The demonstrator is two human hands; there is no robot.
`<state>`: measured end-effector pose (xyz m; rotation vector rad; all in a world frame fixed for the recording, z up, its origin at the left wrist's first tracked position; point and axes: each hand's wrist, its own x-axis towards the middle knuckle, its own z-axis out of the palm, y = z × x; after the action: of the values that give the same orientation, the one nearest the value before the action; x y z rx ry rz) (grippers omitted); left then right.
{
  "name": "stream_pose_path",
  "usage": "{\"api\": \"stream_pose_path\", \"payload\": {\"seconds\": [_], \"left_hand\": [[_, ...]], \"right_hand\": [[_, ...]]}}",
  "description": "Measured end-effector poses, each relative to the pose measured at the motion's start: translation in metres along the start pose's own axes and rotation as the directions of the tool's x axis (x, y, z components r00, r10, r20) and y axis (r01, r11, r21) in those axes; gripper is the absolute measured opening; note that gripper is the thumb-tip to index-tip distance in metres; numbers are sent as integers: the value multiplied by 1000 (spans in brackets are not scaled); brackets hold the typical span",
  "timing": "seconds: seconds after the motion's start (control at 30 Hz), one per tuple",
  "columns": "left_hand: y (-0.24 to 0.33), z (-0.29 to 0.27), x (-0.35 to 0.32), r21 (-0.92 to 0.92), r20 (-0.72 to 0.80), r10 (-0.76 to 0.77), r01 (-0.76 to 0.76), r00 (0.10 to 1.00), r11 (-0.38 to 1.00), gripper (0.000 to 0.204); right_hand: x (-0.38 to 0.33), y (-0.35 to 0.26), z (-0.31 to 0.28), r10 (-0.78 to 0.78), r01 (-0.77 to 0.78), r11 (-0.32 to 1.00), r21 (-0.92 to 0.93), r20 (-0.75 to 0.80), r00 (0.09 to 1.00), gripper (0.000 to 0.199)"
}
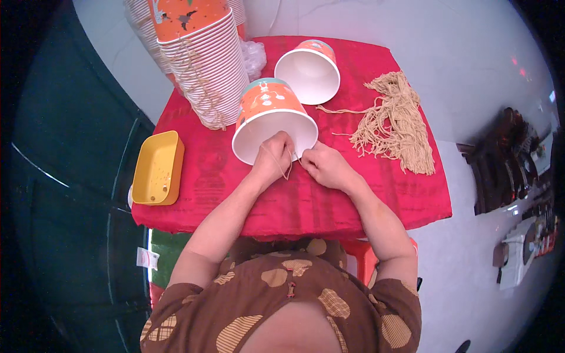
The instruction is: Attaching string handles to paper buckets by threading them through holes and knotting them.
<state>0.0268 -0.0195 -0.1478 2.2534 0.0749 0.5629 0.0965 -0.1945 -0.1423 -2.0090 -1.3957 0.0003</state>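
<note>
An orange paper bucket [271, 101] with a pale green base lies tipped on the table, its white mouth facing me. My left hand [273, 157] reaches into the mouth near the lower rim, fingers pinched on a thin beige cord [286, 176] that loops below the palm. Just outside the rim at the right, my right hand [325, 166] is closed, with a strand of the same cord running to its fingertips. The fingertips of both hands are partly hidden. Behind stands a second paper bucket [307, 73], also tipped with its mouth toward me.
A tall stack of nested paper buckets [206, 70] rises at the back left, beige cords hanging down its side. Clear plastic wrap [253, 59] sits beside it. At left is a yellow tray [158, 170]; at right, a bundle of beige cords [400, 126] on the red tablecloth [282, 209].
</note>
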Motion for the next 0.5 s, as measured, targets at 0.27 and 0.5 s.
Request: {"api": "stream_pose_path", "payload": {"seconds": [0.27,0.5], "left_hand": [[0,-9,3,103,37,-65,61,997,993,13],[11,-21,2,-88,194,-115,134,974,987,17]], "right_hand": [[1,-5,-4,-31,31,999,-25,10,999,10],[0,2,-5,12,-14,1000,27,65,998,11]]}}
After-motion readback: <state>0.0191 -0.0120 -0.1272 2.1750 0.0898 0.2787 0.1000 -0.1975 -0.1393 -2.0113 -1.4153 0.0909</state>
